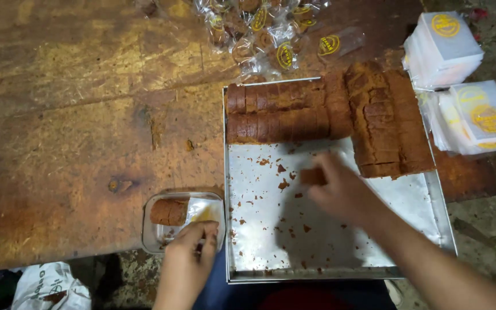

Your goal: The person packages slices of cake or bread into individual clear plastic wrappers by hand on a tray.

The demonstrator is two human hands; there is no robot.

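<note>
The right hand, fingers pinched shut on a brown cake slice above the metal tray, lies right of the clear plastic packet, whose near edge the left hand pinches.

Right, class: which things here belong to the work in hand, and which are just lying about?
In use:
- right hand holding a cake slice
- left hand on the clear plastic tub
- metal tray of sliced cake

Lying about:
- stacks of empty wrappers
- wrapped pieces
- white bag
</note>
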